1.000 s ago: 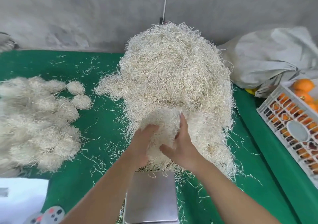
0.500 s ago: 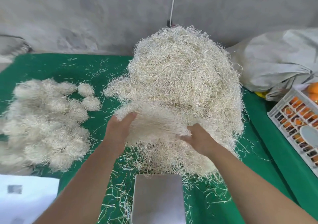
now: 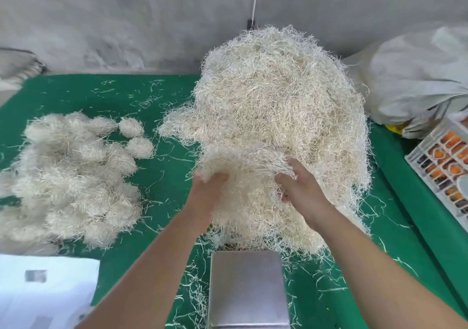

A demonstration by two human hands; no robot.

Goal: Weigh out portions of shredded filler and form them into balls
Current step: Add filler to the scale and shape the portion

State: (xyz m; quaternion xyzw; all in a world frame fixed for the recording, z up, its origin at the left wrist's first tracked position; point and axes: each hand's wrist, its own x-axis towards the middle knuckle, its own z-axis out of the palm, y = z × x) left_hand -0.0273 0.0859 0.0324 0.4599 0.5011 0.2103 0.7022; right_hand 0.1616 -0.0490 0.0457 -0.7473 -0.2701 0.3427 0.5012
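Pulling a portion: left hand (image 3: 207,189) and right hand (image 3: 301,192) gripping a tuft of the filler heap (image 3: 278,116). Next, probably: tear free, drop onto near scale (image 3: 248,288).

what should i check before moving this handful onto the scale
1. Left hand grips the tuft: ok.
2. Right hand grips the tuft: ok.
3. Tuft free of the big filler pile: not ok, strands still join them.
4. Scale platform bare: ok, though pile strands overhang its far edge.
5. Scale display readable: cannot tell, out of view.
6. Room beside the finished balls on the green table: ok.
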